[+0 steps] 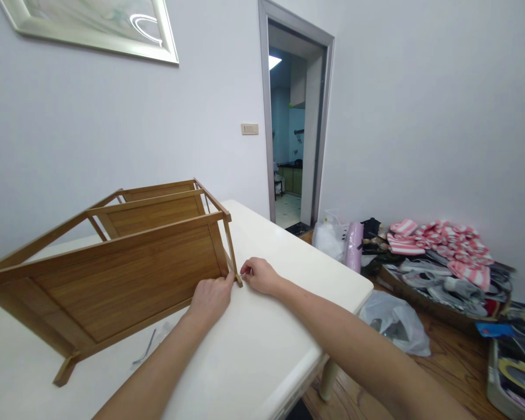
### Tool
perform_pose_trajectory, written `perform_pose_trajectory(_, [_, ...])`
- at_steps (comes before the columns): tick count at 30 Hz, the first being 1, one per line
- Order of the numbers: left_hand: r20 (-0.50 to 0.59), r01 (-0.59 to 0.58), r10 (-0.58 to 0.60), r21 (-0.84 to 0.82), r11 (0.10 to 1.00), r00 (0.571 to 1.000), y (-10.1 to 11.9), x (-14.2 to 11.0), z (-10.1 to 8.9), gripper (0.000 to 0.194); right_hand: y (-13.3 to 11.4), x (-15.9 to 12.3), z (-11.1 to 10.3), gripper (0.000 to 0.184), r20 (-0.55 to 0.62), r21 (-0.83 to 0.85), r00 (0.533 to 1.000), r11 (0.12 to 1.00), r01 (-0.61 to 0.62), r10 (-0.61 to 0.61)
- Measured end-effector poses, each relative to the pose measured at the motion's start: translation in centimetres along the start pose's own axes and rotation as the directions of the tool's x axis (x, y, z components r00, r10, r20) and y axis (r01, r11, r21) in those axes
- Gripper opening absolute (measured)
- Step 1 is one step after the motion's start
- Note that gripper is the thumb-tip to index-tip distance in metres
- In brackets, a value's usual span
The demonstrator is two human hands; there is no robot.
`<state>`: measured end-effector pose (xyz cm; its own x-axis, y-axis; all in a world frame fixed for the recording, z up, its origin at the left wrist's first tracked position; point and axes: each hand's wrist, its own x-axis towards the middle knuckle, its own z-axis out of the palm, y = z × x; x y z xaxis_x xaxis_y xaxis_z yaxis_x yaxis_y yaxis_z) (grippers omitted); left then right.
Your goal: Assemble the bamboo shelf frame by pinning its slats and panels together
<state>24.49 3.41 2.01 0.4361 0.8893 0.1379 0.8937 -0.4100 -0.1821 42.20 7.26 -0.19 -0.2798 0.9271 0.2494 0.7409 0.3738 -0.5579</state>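
Delicately, right-hand fingers (248,268) pinch something tiny beside the smooth wooden rack's (149,259) squared foot (238,281).

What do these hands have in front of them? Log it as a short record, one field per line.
Left hand: on the rack's near right corner
Right hand: fingers pinched beside that corner; any held part too small to identify
Rack: wooden, on its side
Surface: white table
Tool: bent metal rod, left of left forearm
Floor, right: striped cloth
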Motion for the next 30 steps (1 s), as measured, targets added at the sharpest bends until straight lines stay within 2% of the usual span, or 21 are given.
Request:
perform_pose_trajectory(13, [0.008,0.016,-0.015,-0.043,0.999,1.0,0.16,0.24,0.35,0.037,-0.53,-0.3,-0.21,0.019,0.006,-0.036,0.999,0.998,0.05,-0.05])
perform_pose_trajectory(19, [0.005,-0.003,0.003,-0.032,0.999,1.0,0.08,0.27,0.43,0.036,-0.31,-0.3,-0.26,0.023,-0.022,-0.019,1.0,1.0,-0.001,0.0])
perform_pose_trajectory(24, [-0.006,-0.024,0.024,-0.035,0.999,1.0,-0.01,0.36,0.58,0.037,-0.34,-0.22,-0.29,0.011,-0.007,-0.015,1.0,1.0,0.021,-0.021])
perform_pose_trajectory(30, [0.002,-0.021,0.021,-0.034,0.999,1.0,-0.02,0.36,0.63,0.036,-0.45,-0.13,-0.27,0.016,0.013,-0.015,0.999,0.999,0.046,-0.046])
